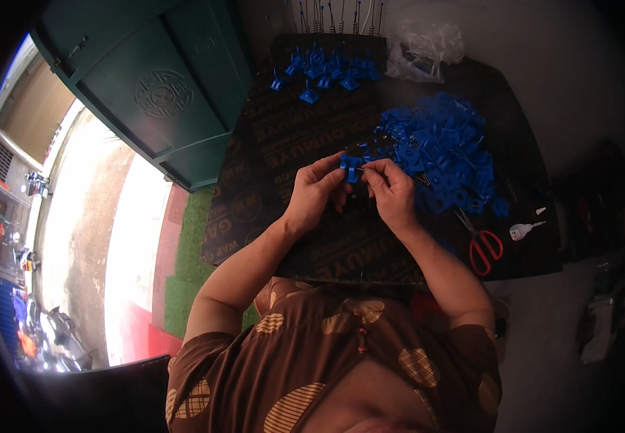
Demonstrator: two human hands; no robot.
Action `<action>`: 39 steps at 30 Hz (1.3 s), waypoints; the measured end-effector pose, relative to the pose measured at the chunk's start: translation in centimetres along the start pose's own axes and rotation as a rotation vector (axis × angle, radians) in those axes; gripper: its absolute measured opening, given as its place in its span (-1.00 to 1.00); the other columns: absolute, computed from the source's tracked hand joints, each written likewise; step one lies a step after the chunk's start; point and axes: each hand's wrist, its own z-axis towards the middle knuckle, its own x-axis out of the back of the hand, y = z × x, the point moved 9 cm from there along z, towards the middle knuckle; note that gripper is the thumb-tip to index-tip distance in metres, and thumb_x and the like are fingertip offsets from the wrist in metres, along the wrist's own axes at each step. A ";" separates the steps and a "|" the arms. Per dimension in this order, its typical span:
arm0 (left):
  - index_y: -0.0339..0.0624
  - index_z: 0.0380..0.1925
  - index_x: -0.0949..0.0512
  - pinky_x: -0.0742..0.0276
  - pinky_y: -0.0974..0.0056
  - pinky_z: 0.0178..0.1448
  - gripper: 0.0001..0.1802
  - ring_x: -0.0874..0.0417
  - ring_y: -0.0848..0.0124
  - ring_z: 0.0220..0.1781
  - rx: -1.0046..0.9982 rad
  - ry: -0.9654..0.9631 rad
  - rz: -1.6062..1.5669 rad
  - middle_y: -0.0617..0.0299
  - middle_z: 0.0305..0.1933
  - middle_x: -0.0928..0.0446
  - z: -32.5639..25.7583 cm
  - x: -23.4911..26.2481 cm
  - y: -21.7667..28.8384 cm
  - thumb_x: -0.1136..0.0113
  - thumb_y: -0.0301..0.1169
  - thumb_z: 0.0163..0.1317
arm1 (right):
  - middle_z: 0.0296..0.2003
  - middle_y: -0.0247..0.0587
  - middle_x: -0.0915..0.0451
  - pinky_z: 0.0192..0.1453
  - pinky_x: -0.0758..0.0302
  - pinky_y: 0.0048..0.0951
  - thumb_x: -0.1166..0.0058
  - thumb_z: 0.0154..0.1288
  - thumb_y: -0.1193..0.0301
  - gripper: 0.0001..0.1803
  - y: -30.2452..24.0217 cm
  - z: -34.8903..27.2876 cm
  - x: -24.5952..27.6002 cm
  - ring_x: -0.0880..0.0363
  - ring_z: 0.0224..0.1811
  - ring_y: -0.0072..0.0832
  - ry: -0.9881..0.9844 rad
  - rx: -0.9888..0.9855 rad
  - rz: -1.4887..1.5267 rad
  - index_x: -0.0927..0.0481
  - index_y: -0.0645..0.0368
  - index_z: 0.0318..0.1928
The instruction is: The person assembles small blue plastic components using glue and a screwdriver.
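Note:
Over the middle of the dark table, my left hand (314, 189) pinches a small blue plastic part (349, 167) between thumb and fingers. My right hand (392, 189) meets it from the other side, thumb and forefinger closed on a thin metal pin (360, 169) that touches the part. Whether this pin is threaded is too small to tell. Just beyond my right hand spreads a big heap of loose blue plastic pieces (449, 137), with several thin metal pins (424, 179) lying at its near edge.
Blue assembled pieces (320, 68) stand in a group at the table's far left, near a crumpled clear plastic bag (424, 52). Red-handled scissors (484, 252) and a small white bottle (523, 231) lie at the right. A green metal door (161, 94) stands left of the table (305, 245).

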 end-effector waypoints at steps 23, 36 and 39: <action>-0.39 0.23 -0.30 -0.51 0.48 -0.50 -0.54 -0.55 0.54 -0.50 0.012 0.003 -0.040 0.20 -0.35 -0.56 0.4 0.1 -0.4 -0.04 -0.46 0.37 | -0.50 -0.40 -0.50 -0.52 -0.33 -0.69 -0.04 0.39 0.43 -0.89 2.1 0.1 -0.3 -0.40 -0.57 -0.72 0.003 -0.197 0.203 -0.52 0.20 -0.29; -0.43 0.12 -0.30 -0.46 0.49 -0.55 -0.60 -0.52 0.53 -0.55 0.002 0.004 -0.046 0.18 -0.36 -0.54 0.5 0.2 0.0 -0.06 -0.48 0.35 | -0.55 -0.44 -0.47 -0.57 -0.28 -0.71 -0.05 0.39 0.38 -0.85 2.6 0.0 -0.5 -0.36 -0.61 -0.74 -0.007 -0.280 0.234 -0.51 0.18 -0.32; -0.43 0.11 -0.31 -0.46 0.48 -0.55 -0.61 -0.52 0.53 -0.55 0.013 0.007 -0.043 0.17 -0.37 -0.55 0.5 0.3 -0.1 -0.06 -0.48 0.34 | -0.55 -0.45 -0.48 -0.57 -0.27 -0.72 -0.05 0.39 0.39 -0.86 2.5 -0.1 -0.4 -0.35 -0.61 -0.75 -0.004 -0.274 0.203 -0.51 0.17 -0.32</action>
